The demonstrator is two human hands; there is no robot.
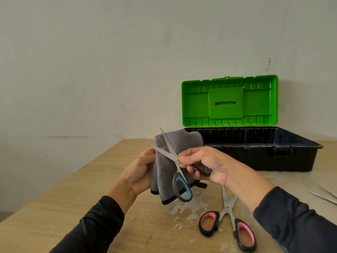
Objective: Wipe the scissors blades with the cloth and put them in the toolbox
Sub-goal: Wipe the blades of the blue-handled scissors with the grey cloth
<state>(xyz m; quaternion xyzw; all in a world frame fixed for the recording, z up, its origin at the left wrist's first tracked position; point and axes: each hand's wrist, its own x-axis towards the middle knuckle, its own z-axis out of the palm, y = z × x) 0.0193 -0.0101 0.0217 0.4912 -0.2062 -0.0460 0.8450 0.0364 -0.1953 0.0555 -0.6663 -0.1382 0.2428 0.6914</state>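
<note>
1. The right hand [206, 165] is closed around one black handle loop of the blue-handled scissors [175, 166], fingertips pinching near the pivot.
2. The scissors are held up above the worktop [54, 194] with their blades spread apart, tips pointing up and to the left; the free blue-lined loop hangs down.
3. The left hand [140, 172] grips a grey cloth [164, 172], which drapes down behind the open blades and appears to touch them.
4. Pink-handled scissors [228, 218] lie flat on the worktop below the right wrist, beside a pale smeared patch [184, 207].
5. The toolbox [255, 148] sits behind the hands on the worktop, its green lid [229, 101] raised upright against the wall and its black tray open.
6. Thin pointed metal tips [324, 196] show at the right edge.
</note>
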